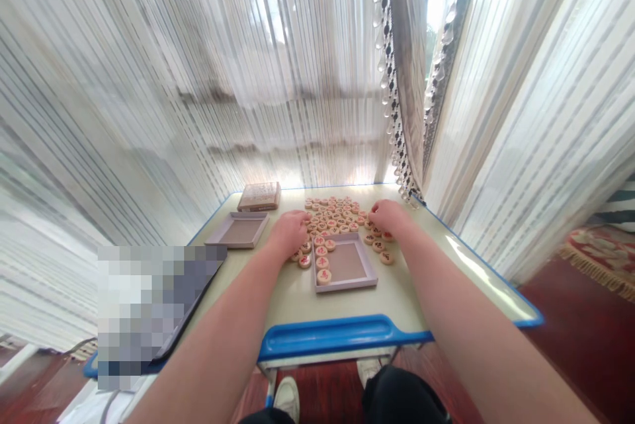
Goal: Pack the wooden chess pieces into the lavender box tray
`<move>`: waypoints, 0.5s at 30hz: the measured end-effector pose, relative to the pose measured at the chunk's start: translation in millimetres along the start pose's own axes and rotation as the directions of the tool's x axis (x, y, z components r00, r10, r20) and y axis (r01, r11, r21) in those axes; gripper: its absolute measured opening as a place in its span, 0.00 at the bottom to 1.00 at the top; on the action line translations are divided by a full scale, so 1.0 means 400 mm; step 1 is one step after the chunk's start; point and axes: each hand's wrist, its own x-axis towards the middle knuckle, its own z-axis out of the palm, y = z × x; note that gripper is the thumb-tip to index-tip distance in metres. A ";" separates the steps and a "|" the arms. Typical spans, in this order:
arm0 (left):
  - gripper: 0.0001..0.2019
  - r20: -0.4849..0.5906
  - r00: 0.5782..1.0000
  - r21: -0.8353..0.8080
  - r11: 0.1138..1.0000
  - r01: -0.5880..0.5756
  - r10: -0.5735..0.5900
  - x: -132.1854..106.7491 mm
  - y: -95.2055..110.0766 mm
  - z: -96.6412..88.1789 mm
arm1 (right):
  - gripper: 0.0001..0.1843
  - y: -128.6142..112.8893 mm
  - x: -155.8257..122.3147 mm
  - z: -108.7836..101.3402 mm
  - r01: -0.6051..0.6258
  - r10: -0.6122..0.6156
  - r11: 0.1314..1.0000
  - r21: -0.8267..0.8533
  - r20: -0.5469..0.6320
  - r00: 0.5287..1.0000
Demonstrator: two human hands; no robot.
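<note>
And there you were at the pale folding table (297,305), with the shallow lilac tray (350,266) square in front of you, the centre of our clock. Five red-marked Chinese chess pieces (322,263) were in it: four down its nine o'clock side, one more tucked beside the far end of that column. That looked like an early stage, since most of the tray floor was bare and the big heap of loose pieces (338,214) lay outside at twelve o'clock, with stragglers spilling toward nine and two. Your left hand (291,232), at ten, had its fingers bent against the heap's edge; your right hand (388,216), at one to two, pinched in low over its other flank. Whether either gripped a piece, I couldn't tell. Out past ten lay a second shallow tray (241,231), no pieces visible in it, and a flat patterned box (259,194).
</note>
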 end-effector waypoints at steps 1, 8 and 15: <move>0.18 0.017 1.000 0.005 1.000 0.017 -0.017 0.001 -0.002 0.002 | 0.15 0.003 0.003 0.005 -0.005 0.005 1.000 0.005 0.000 1.000; 0.19 0.022 0.999 -0.006 0.999 0.039 -0.039 0.001 0.000 0.003 | 0.16 0.012 0.011 0.016 -0.040 0.040 0.999 0.030 -0.003 0.999; 0.17 -0.034 0.999 -0.027 0.999 -0.018 0.017 0.002 0.001 0.009 | 0.15 -0.036 -0.029 -0.013 0.111 -0.112 0.993 0.045 0.008 0.994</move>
